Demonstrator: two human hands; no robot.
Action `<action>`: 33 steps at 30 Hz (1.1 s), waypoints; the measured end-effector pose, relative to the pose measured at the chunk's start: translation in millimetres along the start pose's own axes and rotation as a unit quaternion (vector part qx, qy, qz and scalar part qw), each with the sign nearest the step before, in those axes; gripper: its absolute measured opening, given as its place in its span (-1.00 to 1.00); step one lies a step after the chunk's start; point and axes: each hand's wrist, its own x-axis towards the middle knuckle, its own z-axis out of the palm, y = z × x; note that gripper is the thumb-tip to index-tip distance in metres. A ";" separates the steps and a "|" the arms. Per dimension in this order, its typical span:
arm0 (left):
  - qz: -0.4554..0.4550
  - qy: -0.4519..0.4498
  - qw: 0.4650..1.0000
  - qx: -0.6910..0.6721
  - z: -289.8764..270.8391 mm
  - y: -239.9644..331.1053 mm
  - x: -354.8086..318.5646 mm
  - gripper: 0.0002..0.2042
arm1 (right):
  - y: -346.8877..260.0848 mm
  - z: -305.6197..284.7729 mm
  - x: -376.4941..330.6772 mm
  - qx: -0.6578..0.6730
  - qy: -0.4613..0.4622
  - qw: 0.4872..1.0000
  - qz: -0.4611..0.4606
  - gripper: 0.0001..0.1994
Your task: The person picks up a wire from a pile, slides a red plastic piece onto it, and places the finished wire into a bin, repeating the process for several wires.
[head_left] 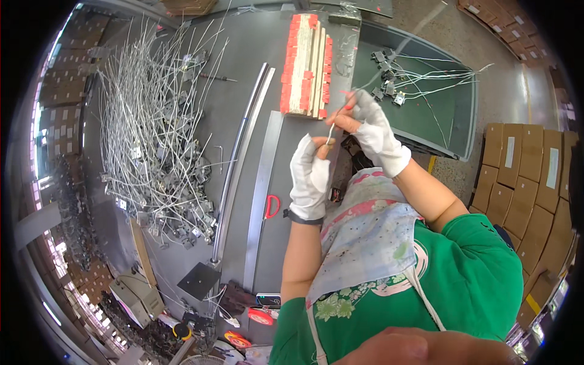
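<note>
My left hand (311, 173), in a white glove with bare fingertips, pinches a short stretch of thin white cable (330, 135). Just to its right and farther off, my right hand (372, 129), gloved the same way, has its fingers closed on that cable too. Small bits of red (348, 107), perhaps tape, show at the right fingertips. Both hands are raised over the table's right edge. Close beyond the left hand stands a wooden block (299, 67) with strips of red tape along its sides.
A large heap of white cables (152, 140) with grey connectors covers the table's left. Between lie a metal rod (243, 143), a flat metal strip (263, 201) and red-handled scissors (272, 207). A green bin (453, 115) at right holds several cables (426, 76). Cardboard boxes (517, 182) are stacked beyond.
</note>
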 end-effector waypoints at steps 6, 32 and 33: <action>0.087 -0.074 0.988 0.106 7.8 11.0 27.0 -0.86 | -8.6 -8.3 -3.1 -0.084 0.035 0.980 -0.175 -0.72; 0.298 -0.085 0.949 0.051 57.9 35.0 60.5 -0.63 | -76.9 -39.8 -16.0 -0.342 0.021 0.870 -0.355 -0.63; 0.322 -0.091 0.938 0.093 53.5 40.6 59.1 -0.62 | -78.0 -35.8 -19.6 -0.341 0.016 0.868 -0.361 -0.66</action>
